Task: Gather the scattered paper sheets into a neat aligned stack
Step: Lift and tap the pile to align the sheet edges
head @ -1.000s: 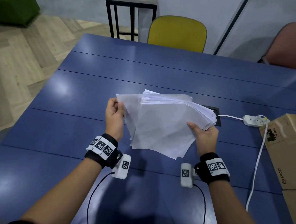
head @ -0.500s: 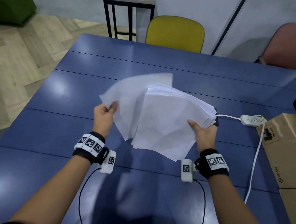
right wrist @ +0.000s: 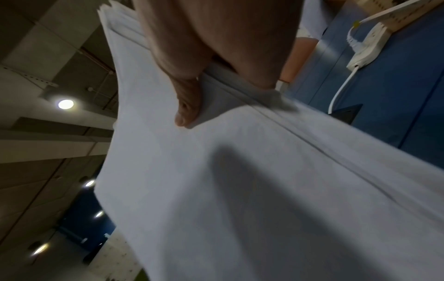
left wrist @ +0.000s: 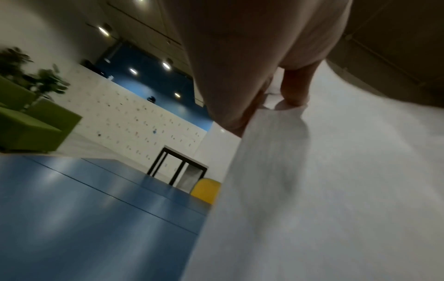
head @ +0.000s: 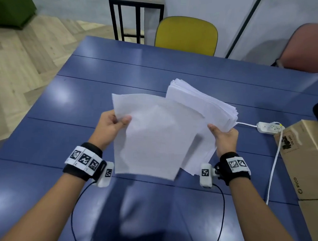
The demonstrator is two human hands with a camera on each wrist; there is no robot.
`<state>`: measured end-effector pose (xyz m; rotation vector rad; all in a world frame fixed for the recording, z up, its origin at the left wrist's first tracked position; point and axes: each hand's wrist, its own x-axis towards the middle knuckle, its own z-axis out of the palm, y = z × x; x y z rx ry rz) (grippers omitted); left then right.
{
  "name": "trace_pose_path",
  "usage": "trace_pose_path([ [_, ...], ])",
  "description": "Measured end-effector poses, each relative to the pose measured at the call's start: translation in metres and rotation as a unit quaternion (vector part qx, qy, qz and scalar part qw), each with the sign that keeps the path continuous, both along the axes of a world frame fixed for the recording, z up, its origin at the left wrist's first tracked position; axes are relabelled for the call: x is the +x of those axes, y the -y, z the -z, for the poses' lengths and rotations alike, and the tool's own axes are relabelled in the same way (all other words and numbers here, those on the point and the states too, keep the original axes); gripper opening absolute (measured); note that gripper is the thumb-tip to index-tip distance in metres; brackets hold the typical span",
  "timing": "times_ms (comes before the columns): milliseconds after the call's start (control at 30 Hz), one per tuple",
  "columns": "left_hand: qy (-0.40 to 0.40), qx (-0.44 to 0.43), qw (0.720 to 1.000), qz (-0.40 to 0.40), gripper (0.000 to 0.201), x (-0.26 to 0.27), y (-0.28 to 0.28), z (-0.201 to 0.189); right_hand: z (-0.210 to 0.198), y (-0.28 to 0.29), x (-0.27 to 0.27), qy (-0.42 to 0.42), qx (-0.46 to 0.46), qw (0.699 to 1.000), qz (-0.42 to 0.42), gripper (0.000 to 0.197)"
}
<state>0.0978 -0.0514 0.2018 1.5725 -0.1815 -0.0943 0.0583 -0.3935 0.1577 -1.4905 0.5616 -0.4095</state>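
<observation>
Below both wrists the blue table [head: 42, 131] lies bare out to its near and left edges. The left hand [head: 110, 129] pinches the left edge of a loose sheet [head: 153, 136], thumb on top, and holds it above the table; the sheet spreads right from the pinch and overlaps the front of the paper stack [head: 207, 108]. The right hand [head: 223, 136] grips that stack at its right edge, thumb on top, with the stack fanning away up and left. Right of this hand lie a white power strip [head: 269, 127] and a cardboard box [head: 308, 157]. Beyond the table's far edge stands a yellow chair [head: 186, 35].
</observation>
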Motion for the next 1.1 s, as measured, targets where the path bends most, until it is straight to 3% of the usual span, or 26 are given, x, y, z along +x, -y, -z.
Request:
trace_pose_path([
  [100, -0.008, 0.024, 1.0, -0.009, 0.011, 0.006, 0.031, 0.018, -0.006, -0.011, 0.002, 0.01, 0.0, 0.999, -0.047, 0.017],
  [233, 0.081, 0.073, 0.989, -0.103, 0.024, 0.011, 0.061, 0.03, -0.005, -0.024, 0.0, 0.013, 0.014, 0.996, -0.091, 0.022],
  [333, 0.052, 0.065, 0.988, -0.13, 0.03, 0.011, 0.069, 0.035, 0.0, -0.03, -0.005, 0.011, 0.034, 0.993, -0.109, 0.022],
  [433, -0.034, 0.01, 0.993, -0.114, 0.033, 0.013, 0.069, 0.038, -0.003, -0.033, -0.008, -0.003, 0.027, 0.99, -0.139, 0.022],
  [533, -0.054, -0.011, 0.995, -0.079, 0.053, 0.018, 0.06, 0.042, -0.006, -0.032, -0.012, 0.011, 0.0, 0.983, -0.184, 0.035],
  [633, -0.081, 0.0, 0.997, -0.011, 0.078, 0.022, 0.054, 0.041, -0.007, -0.028, -0.016, 0.021, -0.002, 0.976, -0.215, 0.032],
  [733, -0.09, -0.003, 0.995, 0.036, 0.05, 0.021, 0.055, 0.038, -0.004, -0.023, -0.018, 0.003, 0.008, 0.977, -0.211, 0.027],
  [800, -0.089, -0.005, 0.996, 0.022, 0.032, 0.018, 0.058, 0.039, 0.002, -0.018, -0.02, 0.014, 0.023, 0.979, -0.204, 0.023],
  [900, -0.083, -0.02, 0.996, -0.021, 0.03, 0.012, 0.063, 0.045, 0.014, -0.011, -0.031, 0.058, 0.115, 0.973, -0.193, 0.03],
  [967, -0.08, -0.029, 0.995, -0.052, 0.031, 0.008, 0.069, 0.047, 0.023, -0.01, -0.043, 0.057, 0.14, 0.965, -0.216, 0.057],
  [1033, -0.077, -0.038, 0.994, -0.071, 0.032, 0.006, 0.074, 0.048, 0.025, -0.016, -0.051, 0.012, 0.101, 0.971, -0.217, 0.075],
  [1100, -0.074, -0.048, 0.993, -0.08, 0.032, 0.005, 0.076, 0.048, 0.026, -0.027, -0.051, -0.018, 0.031, 0.98, -0.197, 0.066],
])
